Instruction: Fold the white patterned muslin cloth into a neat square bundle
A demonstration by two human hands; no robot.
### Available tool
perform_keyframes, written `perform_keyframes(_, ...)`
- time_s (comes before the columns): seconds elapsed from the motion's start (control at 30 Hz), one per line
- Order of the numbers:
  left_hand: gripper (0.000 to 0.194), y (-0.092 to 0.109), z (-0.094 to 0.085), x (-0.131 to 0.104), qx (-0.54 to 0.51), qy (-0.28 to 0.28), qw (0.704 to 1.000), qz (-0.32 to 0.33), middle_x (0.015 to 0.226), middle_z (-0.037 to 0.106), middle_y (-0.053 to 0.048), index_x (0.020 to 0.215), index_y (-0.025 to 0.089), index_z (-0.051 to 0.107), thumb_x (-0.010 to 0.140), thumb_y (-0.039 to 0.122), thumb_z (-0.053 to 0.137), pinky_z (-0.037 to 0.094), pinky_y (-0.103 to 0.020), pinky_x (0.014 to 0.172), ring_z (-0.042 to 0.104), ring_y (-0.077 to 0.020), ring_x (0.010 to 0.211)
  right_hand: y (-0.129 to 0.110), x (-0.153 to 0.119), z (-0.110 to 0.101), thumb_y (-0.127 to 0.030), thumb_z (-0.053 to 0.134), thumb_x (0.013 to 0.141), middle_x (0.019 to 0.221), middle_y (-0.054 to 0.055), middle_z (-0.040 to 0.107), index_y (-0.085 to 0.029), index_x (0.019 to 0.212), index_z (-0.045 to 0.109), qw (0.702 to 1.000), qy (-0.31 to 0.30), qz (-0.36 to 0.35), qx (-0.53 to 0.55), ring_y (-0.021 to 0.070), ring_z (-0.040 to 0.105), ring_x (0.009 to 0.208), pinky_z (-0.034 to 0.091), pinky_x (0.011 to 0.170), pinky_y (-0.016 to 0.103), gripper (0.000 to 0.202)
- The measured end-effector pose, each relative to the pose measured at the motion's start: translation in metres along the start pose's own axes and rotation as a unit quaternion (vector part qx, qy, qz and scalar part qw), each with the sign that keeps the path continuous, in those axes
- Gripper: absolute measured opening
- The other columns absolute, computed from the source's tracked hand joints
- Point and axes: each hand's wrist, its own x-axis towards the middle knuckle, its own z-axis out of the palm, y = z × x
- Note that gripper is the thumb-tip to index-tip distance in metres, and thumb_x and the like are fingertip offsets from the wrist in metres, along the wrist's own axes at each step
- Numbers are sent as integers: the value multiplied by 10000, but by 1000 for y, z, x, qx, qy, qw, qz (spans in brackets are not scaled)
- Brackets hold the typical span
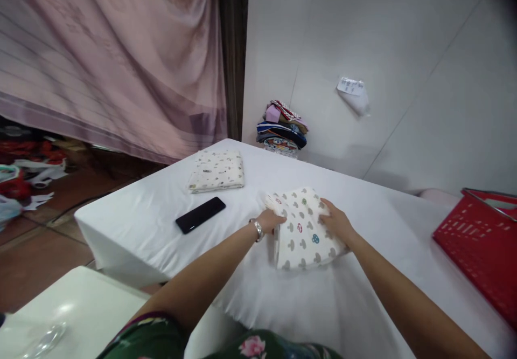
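A folded white cloth printed with grey, red, green and blue mushrooms lies on the white-covered table in front of me. My left hand grips its left edge, thumb on top and the other fingers hidden beneath or behind the fabric. On the opposite side, my right hand holds the right edge, with its fingertips against the cloth. A second folded cloth with a small print rests farther back to the left.
A black smartphone lies left of my left hand. A red plastic basket stands at the right. Stacked folded clothes sit by the wall behind the table. A white stool-like surface is at lower left, and a pink curtain hangs behind.
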Motion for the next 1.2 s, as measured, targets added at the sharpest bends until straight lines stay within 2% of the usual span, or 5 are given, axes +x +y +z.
perform_keyframes(0.2,310,13,44,4,46,13,998,38,821,686,-71,890,145,617,635,292,712,515,-243,568,642,-222,789,-48,-34,-13,-165,439,807,1011,88,516,-269,1201,487,951,0,-146,-274,222,468,945,336,723,274,411)
perform_keyframes(0.33,265,22,67,1,49,23,997,63,789,671,-70,849,128,607,640,265,697,488,-227,506,634,-205,718,-67,-57,-22,-380,430,850,978,90,512,-235,1135,517,952,-25,-164,-259,217,478,902,320,718,280,331)
perform_keyframes(0.43,252,29,84,-5,31,14,997,76,798,663,-58,849,130,595,674,297,666,488,-222,509,624,-176,682,-69,-67,-34,-594,452,776,928,87,516,-207,1079,541,962,-43,-134,-233,219,490,856,325,711,286,500)
perform_keyframes(0.83,300,66,148,-61,-38,-192,972,129,828,635,-46,825,168,577,673,426,601,492,-263,666,614,-155,726,-44,-74,-116,-613,659,523,1002,88,579,-205,1076,547,968,-59,11,-243,250,555,873,387,703,300,696)
perform_keyframes(1.2,526,74,184,-72,20,-270,927,258,1042,646,-88,1138,167,530,698,445,599,425,-356,866,578,-240,997,6,-110,-174,-263,615,639,838,-25,645,-206,944,588,998,51,11,-32,152,576,754,411,609,217,312)
